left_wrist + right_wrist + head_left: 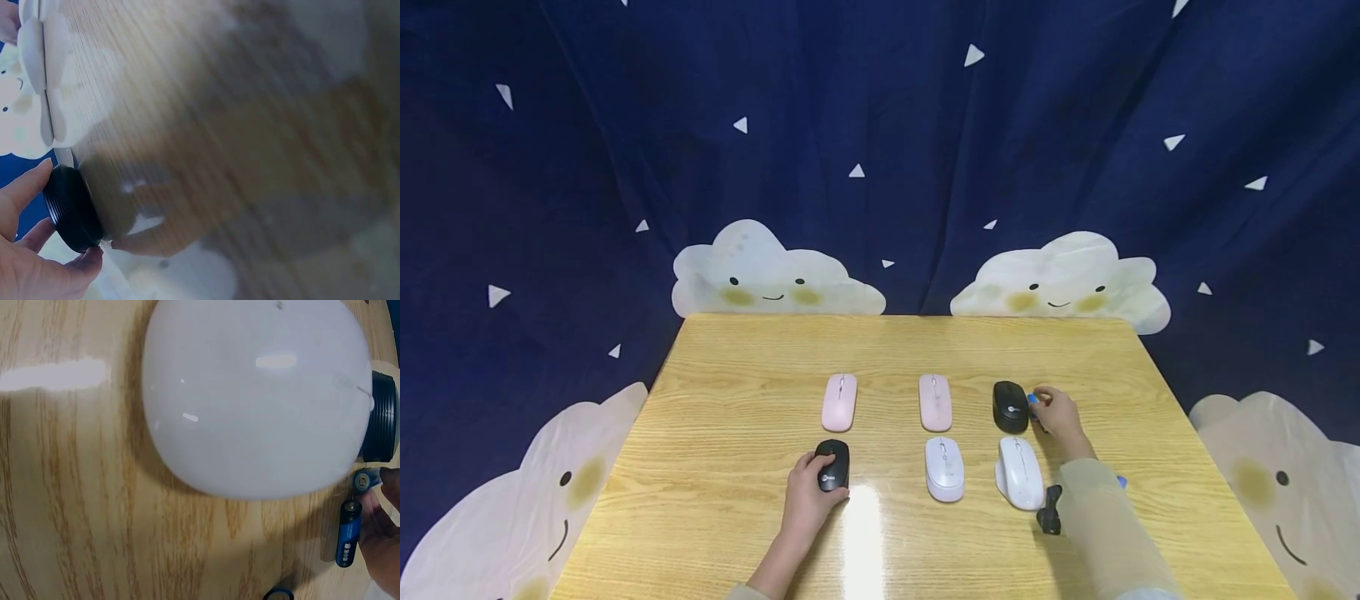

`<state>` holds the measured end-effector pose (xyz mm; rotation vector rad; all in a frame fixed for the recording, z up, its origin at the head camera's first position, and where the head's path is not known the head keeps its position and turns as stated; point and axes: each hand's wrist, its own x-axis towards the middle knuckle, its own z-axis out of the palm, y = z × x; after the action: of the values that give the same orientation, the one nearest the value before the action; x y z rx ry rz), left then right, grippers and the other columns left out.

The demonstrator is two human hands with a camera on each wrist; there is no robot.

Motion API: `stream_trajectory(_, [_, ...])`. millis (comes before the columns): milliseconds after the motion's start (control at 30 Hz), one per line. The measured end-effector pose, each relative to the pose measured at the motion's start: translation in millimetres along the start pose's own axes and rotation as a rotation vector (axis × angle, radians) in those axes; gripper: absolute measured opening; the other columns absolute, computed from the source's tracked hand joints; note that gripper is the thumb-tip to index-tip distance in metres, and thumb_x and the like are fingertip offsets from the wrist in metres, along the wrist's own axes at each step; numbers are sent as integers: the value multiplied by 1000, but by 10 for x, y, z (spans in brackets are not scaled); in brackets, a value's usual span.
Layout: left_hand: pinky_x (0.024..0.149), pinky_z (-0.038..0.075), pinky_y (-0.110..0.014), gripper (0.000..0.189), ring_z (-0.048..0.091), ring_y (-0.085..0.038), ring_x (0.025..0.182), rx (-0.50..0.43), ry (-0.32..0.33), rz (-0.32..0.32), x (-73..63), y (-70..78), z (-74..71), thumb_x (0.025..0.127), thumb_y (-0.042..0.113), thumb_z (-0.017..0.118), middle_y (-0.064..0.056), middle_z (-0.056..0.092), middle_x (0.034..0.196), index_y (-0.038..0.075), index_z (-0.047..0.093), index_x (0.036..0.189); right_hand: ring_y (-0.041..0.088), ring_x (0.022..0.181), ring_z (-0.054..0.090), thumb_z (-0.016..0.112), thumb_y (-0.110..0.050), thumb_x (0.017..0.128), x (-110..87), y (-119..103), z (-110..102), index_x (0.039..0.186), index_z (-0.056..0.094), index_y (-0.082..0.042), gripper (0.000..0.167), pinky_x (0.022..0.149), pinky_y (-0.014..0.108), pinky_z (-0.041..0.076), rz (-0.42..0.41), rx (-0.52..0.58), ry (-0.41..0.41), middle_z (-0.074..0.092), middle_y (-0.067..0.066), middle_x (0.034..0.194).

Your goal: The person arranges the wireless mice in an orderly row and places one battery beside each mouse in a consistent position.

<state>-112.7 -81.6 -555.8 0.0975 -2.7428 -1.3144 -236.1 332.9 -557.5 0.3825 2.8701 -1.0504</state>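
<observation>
On the near left of the table, my left hand [806, 498] grips a black computer mouse [833, 465] by its sides. The left wrist view shows thumb and fingertips at the edges of that mouse [74, 208]. At the right, my right hand [1060, 417] pinches a blue battery [362, 481] just beside a second black mouse [1011, 407]. Another blue and black battery [349, 534] lies below those fingers in the right wrist view. Nearer to me, a white mouse [1021, 473] lies left of the right forearm; it looms large in the right wrist view.
Two pink mice [839, 402] lie in the back row, and a white-lilac mouse [944, 469] lies in front of the right-hand one. A small black object [1049, 510] sits by the right sleeve, with a blue bit [1122, 482] beyond. A dark blue curtain [880, 150] borders the table.
</observation>
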Motion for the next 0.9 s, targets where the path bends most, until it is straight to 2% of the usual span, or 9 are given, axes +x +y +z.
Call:
stream_trajectory(333, [85,44,-51,53,49,-46,104,0,-11,-4,-7,11,2,58,6,83,-28,51,117,-2,64,107,22,65,55,41,-1,88,-65,17,-20,123,47,9,37,55,27,44,-28,30,39,56,26,93])
stream_trajectory(500, [84,45,-51,52,49,-47,104,2,-3,-6,-1,1,7,58,5,83,-28,51,116,-2,64,107,32,83,54,43,4,85,-100,59,-14,122,48,9,38,70,39,47,-52,32,101,54,27,98])
stream_trajectory(600, [85,44,-51,52,50,-46,105,-1,2,-11,3,3,7,59,5,83,-27,51,116,-2,64,107,38,90,49,47,5,80,-129,82,-15,120,50,10,41,77,47,43,-63,13,162,50,28,99])
stream_trajectory(700, [84,45,-51,52,50,-46,104,1,3,-2,3,3,2,59,5,83,-27,52,116,-2,64,106,42,95,44,50,3,79,-159,97,-14,121,48,10,43,81,52,41,-26,-16,194,46,30,103])
stream_trajectory(900, [84,45,-51,53,50,-46,103,-3,-11,-2,-2,14,-8,58,5,83,-27,51,116,-2,64,107,50,114,31,56,-7,80,-206,117,-12,127,40,7,52,94,57,32,126,-52,197,34,35,122])
